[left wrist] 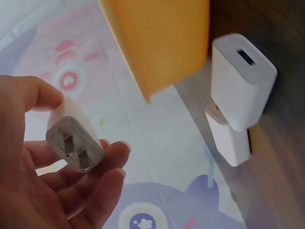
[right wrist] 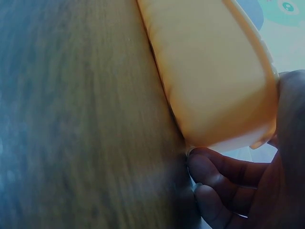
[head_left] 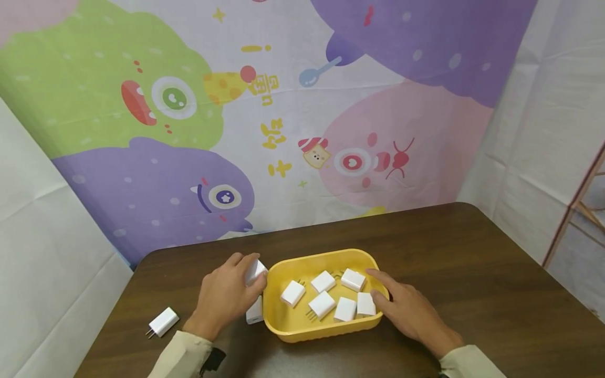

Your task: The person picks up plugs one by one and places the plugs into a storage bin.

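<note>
My left hand [head_left: 247,282] pinches a white charger plug [head_left: 257,269] just left of the yellow tray [head_left: 326,329]. In the left wrist view my fingers [left wrist: 110,162] curl round this plug [left wrist: 74,145], its two prongs facing the camera. A second white plug [head_left: 254,313] stands on the table under that hand, beside the tray wall [left wrist: 162,38]. My right hand [head_left: 381,290] grips the tray's right rim, thumb over the edge. My right fingers [right wrist: 214,171] are curled under the tray's edge [right wrist: 214,71]. Several white plugs [head_left: 322,303] lie inside the tray.
Another white plug [head_left: 163,321] lies on the dark wooden table [head_left: 472,273] near its left edge. A cartoon-printed cloth [head_left: 283,131] hangs behind the table. A wooden frame [head_left: 576,205] stands at the far right.
</note>
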Tool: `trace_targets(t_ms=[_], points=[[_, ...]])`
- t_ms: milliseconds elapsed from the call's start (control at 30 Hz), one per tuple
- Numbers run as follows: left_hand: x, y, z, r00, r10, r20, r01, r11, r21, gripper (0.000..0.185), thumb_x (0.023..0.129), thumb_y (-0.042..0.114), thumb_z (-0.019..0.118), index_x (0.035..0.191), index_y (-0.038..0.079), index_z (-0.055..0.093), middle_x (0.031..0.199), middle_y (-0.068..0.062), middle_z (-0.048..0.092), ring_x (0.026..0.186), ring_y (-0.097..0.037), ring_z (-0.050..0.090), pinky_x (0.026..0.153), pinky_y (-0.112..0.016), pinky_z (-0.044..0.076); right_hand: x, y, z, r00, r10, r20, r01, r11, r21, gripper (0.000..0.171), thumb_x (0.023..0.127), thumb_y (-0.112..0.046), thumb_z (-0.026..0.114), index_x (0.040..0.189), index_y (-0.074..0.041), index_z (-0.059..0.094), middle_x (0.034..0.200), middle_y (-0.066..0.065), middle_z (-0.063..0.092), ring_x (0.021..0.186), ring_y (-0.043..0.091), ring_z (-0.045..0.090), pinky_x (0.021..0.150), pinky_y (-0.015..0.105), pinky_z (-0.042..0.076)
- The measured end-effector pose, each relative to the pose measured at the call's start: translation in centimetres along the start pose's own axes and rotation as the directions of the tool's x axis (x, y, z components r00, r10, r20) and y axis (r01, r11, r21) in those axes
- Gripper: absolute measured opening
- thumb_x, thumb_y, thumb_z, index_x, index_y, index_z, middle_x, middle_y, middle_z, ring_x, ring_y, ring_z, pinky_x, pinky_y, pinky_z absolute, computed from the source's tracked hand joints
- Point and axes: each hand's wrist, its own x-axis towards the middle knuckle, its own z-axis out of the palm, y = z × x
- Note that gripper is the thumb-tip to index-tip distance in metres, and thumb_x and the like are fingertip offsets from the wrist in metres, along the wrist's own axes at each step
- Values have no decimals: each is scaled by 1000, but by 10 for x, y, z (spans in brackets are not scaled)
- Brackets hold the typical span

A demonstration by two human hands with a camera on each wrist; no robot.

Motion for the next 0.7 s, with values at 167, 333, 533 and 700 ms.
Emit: trace_targets(t_ms=[167,333,533,700], points=[[0,8,-1,1000,19,21,-19,1000,-1,40,86,35,71,117,11,73,97,-5,67,58,-17,55,50,-37,47,0,0,-1,1000,0,10,0,1000,3,47,101,-39,55,148,-33,49,140,7,58,119,30,59,92,58,46],[1,16,0,998,29,52,-29,1000,-2,36,86,36,69,114,13,73,95,-3,66,56,-14,52,47,-33,42,-1,-1,-2,1000,8,19,-8,1000,6,47,102,-40,55,148,-33,49,140,8,58,119,30,59,92,58,46],[1,27,1,994,34,105,-33,999,-11,35,86,39,68,110,14,73,92,0,65,57,-12,52,48,-30,40,0,0,-1,1000,12,16,-12,1000,0,48,101,-39,55,148,-33,48,139,7,59,116,28,60,91,57,47],[1,36,2,990,55,129,-54,998,-11,35,86,40,68,109,14,73,96,0,68,60,-12,56,48,-30,42,1,0,0,1000,15,13,-15,1000,-1,48,101,-39,56,148,-32,49,138,6,59,114,26,60,91,57,46]])
